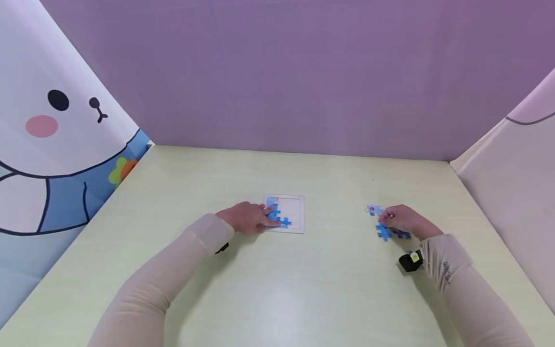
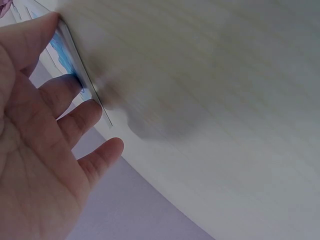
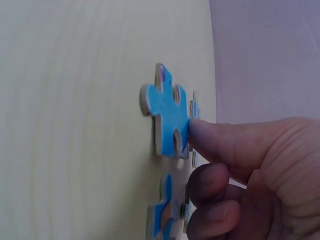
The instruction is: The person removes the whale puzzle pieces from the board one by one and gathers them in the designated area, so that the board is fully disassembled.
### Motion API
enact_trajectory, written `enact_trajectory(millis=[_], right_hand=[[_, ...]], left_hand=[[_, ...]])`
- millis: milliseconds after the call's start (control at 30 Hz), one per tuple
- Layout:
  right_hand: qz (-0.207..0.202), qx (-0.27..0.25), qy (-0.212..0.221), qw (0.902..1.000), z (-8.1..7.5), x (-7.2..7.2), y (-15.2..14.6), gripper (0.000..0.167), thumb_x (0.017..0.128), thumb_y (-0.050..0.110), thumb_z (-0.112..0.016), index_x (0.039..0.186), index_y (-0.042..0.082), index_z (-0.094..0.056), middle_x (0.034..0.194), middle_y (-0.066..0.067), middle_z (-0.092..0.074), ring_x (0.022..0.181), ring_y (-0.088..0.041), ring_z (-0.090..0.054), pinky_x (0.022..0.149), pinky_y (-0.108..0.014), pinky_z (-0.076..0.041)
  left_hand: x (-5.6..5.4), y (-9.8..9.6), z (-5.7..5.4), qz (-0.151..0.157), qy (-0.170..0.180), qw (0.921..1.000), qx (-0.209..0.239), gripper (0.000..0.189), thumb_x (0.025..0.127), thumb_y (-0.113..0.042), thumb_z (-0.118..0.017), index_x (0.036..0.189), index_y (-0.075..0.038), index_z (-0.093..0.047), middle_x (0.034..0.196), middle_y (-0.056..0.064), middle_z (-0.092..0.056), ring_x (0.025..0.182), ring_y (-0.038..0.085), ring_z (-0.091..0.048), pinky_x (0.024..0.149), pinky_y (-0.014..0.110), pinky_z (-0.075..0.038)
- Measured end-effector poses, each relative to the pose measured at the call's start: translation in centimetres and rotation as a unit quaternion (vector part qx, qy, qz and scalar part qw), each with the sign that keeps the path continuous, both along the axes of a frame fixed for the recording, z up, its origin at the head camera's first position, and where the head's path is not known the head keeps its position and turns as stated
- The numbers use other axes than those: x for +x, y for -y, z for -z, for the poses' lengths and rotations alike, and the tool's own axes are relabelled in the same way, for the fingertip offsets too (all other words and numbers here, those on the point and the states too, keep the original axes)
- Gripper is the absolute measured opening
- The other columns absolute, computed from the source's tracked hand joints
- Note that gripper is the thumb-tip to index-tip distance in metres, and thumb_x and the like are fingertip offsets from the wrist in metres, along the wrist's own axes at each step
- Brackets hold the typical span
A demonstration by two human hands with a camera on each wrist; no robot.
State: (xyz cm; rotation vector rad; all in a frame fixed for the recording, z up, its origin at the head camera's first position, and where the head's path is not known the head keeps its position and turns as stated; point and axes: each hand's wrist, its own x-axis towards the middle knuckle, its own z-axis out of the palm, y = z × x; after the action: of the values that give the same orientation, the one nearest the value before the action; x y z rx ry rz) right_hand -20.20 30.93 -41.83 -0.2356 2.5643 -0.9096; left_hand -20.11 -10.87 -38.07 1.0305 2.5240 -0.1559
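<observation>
A white square puzzle frame [image 1: 302,214] lies mid-table, with joined blue puzzle pieces [image 1: 284,222] along its left and lower parts. My left hand [image 1: 248,218] rests at the frame's left side, its extended fingers touching the pieces and the frame. In the left wrist view, the left hand [image 2: 45,120] has its fingers spread against the frame's edge [image 2: 80,65]. Over at the right, my right hand [image 1: 401,219] pinches a blue puzzle piece [image 3: 172,115] by its edge. The thumb shows against it; the index fingertip is hidden. The other visible fingers are curled.
Loose puzzle pieces lie close around the right hand: a pale one with a purple mark [image 1: 374,209] behind it and a darker blue one [image 1: 403,234] in front. A black wrist camera [image 1: 410,261] hangs under the right sleeve. A purple curtain [image 1: 303,77] borders the table's far edge.
</observation>
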Motion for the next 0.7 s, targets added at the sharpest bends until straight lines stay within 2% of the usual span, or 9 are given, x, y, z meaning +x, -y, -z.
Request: enact_trajectory(millis=[133, 300, 500, 633, 700], right_hand=[[0.000, 0.005, -0.001, 1.0000, -0.1, 0.0, 0.1, 0.015, 0.093, 0.006, -0.053, 0.098, -0.005, -0.063, 0.087, -0.008, -0.061, 0.067, -0.017, -0.048, 0.064, -0.032, -0.039], [-0.004, 0.015, -0.015, 0.9998, -0.3, 0.0, 0.3, 0.015, 0.093, 0.009, -0.055, 0.097, -0.004, -0.063, 0.090, -0.011, -0.061, 0.069, -0.019, -0.050, 0.065, -0.034, -0.040], [-0.012, 0.024, -0.044, 0.9987, -1.0, -0.1, 1.1, 0.019, 0.092, 0.017, -0.061, 0.097, -0.001, -0.064, 0.104, -0.020, -0.062, 0.082, -0.024, -0.051, 0.075, -0.041, -0.041], [-0.014, 0.006, -0.046, 0.9988, -1.1, -0.1, 2.2, 0.021, 0.092, 0.017, -0.061, 0.101, -0.002, -0.063, 0.103, -0.018, -0.062, 0.084, -0.025, -0.054, 0.075, -0.042, -0.044], [-0.017, 0.001, -0.046, 0.9988, -1.0, 0.0, 2.8, 0.023, 0.093, 0.017, -0.060, 0.104, -0.003, -0.062, 0.102, -0.016, -0.062, 0.085, -0.024, -0.055, 0.075, -0.042, -0.045]], left_hand=[[-0.1, 0.0, 0.1, 0.009, -0.005, 0.9999, -0.002, 0.042, 0.099, -0.022, -0.052, 0.140, -0.029, -0.049, 0.150, 0.016, -0.033, 0.135, 0.036, -0.036, 0.071, 0.031, -0.043], [-0.2, -0.1, 0.1, 0.012, -0.004, 0.9999, 0.002, 0.042, 0.099, -0.022, -0.052, 0.140, -0.029, -0.049, 0.150, 0.016, -0.033, 0.135, 0.036, -0.036, 0.066, 0.031, -0.042], [-0.5, -0.4, 0.1, -0.009, 0.008, 0.9999, 0.011, 0.042, 0.099, -0.022, -0.051, 0.141, -0.031, -0.048, 0.151, 0.014, -0.031, 0.137, 0.035, -0.033, 0.064, 0.029, -0.037], [-0.7, -0.5, 0.5, -0.019, 0.016, 0.9995, 0.020, 0.043, 0.099, -0.023, -0.052, 0.140, -0.031, -0.049, 0.151, 0.012, -0.031, 0.137, 0.035, -0.032, 0.056, 0.027, -0.032], [-0.7, -0.4, 0.7, -0.021, 0.019, 0.9994, 0.022, 0.044, 0.098, -0.023, -0.053, 0.141, -0.031, -0.049, 0.151, 0.011, -0.032, 0.137, 0.034, -0.032, 0.057, 0.027, -0.032]])
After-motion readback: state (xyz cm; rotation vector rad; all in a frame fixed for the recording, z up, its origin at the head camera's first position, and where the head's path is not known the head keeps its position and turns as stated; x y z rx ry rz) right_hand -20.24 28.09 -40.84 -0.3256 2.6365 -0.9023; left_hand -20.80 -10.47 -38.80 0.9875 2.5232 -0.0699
